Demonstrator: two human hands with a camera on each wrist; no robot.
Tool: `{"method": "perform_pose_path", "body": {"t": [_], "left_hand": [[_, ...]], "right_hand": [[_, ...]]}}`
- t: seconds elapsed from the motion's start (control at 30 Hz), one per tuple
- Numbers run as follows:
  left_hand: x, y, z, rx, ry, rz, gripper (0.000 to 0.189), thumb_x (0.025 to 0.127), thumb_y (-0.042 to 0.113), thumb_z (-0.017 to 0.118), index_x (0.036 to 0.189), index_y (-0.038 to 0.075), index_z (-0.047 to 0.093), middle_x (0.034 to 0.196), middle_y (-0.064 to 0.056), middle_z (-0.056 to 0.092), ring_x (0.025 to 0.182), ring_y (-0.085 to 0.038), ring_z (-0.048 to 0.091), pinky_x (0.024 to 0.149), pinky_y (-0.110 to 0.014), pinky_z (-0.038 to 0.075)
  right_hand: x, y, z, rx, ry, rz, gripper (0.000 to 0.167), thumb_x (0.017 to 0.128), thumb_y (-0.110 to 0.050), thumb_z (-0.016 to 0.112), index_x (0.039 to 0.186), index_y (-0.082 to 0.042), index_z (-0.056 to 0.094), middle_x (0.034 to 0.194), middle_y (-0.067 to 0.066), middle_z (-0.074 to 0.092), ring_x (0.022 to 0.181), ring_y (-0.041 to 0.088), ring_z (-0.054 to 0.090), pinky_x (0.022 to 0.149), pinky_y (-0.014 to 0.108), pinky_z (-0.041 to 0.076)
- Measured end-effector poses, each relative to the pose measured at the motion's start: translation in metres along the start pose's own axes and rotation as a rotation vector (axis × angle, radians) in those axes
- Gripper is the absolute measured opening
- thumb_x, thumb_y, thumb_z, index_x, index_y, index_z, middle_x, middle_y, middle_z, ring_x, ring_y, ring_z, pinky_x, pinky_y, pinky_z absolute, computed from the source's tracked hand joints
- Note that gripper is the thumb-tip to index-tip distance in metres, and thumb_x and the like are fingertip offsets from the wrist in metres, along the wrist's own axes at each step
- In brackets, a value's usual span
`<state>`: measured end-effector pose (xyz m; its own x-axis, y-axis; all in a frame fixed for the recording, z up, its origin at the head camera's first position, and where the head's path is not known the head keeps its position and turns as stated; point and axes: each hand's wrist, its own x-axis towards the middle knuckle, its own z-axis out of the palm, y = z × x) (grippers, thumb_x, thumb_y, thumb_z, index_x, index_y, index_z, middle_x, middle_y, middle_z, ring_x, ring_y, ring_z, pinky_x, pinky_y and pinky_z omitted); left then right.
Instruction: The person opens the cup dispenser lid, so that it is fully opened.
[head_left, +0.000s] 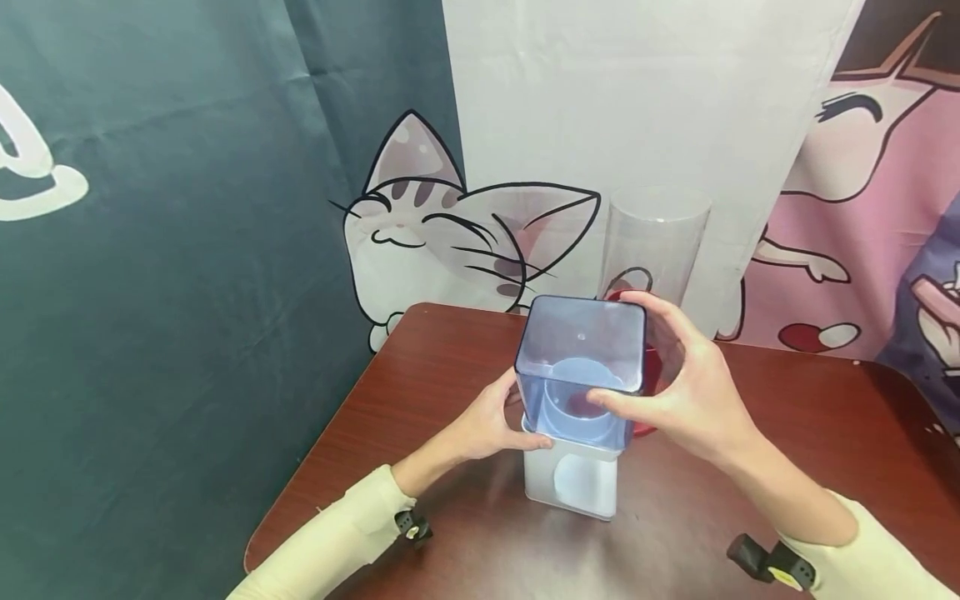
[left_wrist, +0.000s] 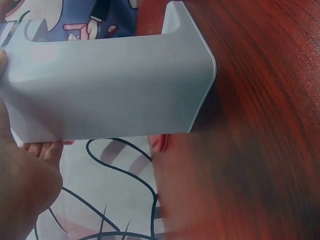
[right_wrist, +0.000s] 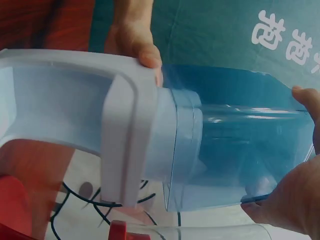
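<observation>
Blue container point(head_left: 581, 333) sits partway over the white base point(head_left: 542, 479), above the tabletop point(head_left: 442, 350), right hand point(head_left: 686, 390) fingers gripping it, left hand point(head_left: 487, 423) fingers gripping the base; squarely aligning both probably avoids jamming.

We see blue box point(head_left: 581, 337): clear plastic, smooth, glossy, highlights along walls. White stand point(head_left: 542, 479) under it: opaque plastic, smooth, soft sheen. Table point(head_left: 450, 358): wood-look top, fine dark grain, polished, pale glare on near part. Far right, tube point(head_left: 663, 250): transparent, shiny; plastic or glass, we cannot tell. Red base point(right_wrist: 12, 202) below: plastic-looking, smooth. Far backdrop point(head_left: 187, 317): printed cloth, matt, creased. Near sleeves point(head_left: 337, 533): matt cloth.
</observation>
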<state>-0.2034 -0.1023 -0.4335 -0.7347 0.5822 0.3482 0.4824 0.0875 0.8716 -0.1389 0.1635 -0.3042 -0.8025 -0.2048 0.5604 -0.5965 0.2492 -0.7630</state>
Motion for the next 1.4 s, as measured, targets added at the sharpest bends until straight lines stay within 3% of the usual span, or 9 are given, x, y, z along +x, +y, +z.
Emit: {"method": "perform_pose_path", "body": {"t": [0.17, 0.27, 0.4, 0.63, 1.1, 1.4], "left_hand": [[-0.003, 0.000, -0.004, 0.010, 0.030, -0.016, 0.099, 0.074, 0.001, 0.095, 0.157, 0.009, 0.042, 0.146, -0.009, 0.059, 0.138, -0.023, 0.058, 0.119, -0.037, 0.042], [-0.005, -0.001, -0.005, 0.028, 0.035, -0.020, 0.099, 0.075, 0.002, 0.095, 0.158, 0.007, 0.040, 0.149, -0.011, 0.058, 0.141, -0.022, 0.055, 0.119, -0.034, 0.041], [-0.005, -0.002, -0.005, 0.027, 0.031, -0.011, 0.101, 0.075, 0.003, 0.095, 0.159, 0.010, 0.040, 0.150, -0.010, 0.057, 0.142, -0.021, 0.053, 0.120, -0.034, 0.040], [-0.005, -0.004, -0.002, 0.003, 0.032, 0.014, 0.101, 0.075, 0.002, 0.094, 0.160, 0.015, 0.040, 0.152, -0.007, 0.056, 0.144, -0.020, 0.052, 0.121, -0.035, 0.038], [-0.004, -0.002, -0.001, 0.005, 0.023, 0.002, 0.103, 0.075, 0.001, 0.095, 0.161, 0.017, 0.040, 0.153, -0.004, 0.055, 0.145, -0.017, 0.051, 0.121, -0.035, 0.039], [-0.003, 0.000, 0.000, -0.004, 0.017, -0.015, 0.104, 0.075, 0.001, 0.095, 0.161, 0.019, 0.039, 0.154, -0.003, 0.054, 0.145, -0.016, 0.051, 0.121, -0.035, 0.039]], "right_hand": [[0.003, -0.005, -0.006, 0.137, 0.039, 0.032, 0.095, 0.067, 0.020, 0.090, 0.151, -0.002, 0.052, 0.139, 0.010, 0.064, 0.120, 0.019, 0.063, 0.099, 0.018, 0.054], [0.001, -0.004, -0.011, 0.215, 0.057, 0.061, 0.092, 0.069, 0.023, 0.087, 0.150, -0.004, 0.054, 0.136, 0.011, 0.064, 0.116, 0.021, 0.065, 0.095, 0.019, 0.057], [-0.003, -0.005, -0.022, 0.238, 0.083, 0.080, 0.089, 0.072, 0.023, 0.085, 0.150, -0.009, 0.056, 0.134, 0.010, 0.064, 0.113, 0.020, 0.064, 0.092, 0.017, 0.057], [-0.012, -0.007, -0.044, 0.320, 0.125, 0.079, 0.086, 0.075, 0.028, 0.078, 0.151, -0.004, 0.055, 0.141, 0.011, 0.062, 0.121, 0.018, 0.061, 0.098, 0.015, 0.052], [-0.048, 0.008, -0.087, 0.418, 0.209, 0.032, 0.090, 0.071, 0.042, 0.063, 0.152, 0.008, 0.048, 0.146, 0.014, 0.061, 0.128, 0.017, 0.060, 0.101, 0.015, 0.051], [-0.067, 0.024, -0.099, 0.351, 0.299, 0.082, 0.090, 0.069, 0.042, 0.067, 0.151, 0.009, 0.049, 0.142, 0.012, 0.063, 0.129, 0.016, 0.058, 0.104, 0.014, 0.048]]}}
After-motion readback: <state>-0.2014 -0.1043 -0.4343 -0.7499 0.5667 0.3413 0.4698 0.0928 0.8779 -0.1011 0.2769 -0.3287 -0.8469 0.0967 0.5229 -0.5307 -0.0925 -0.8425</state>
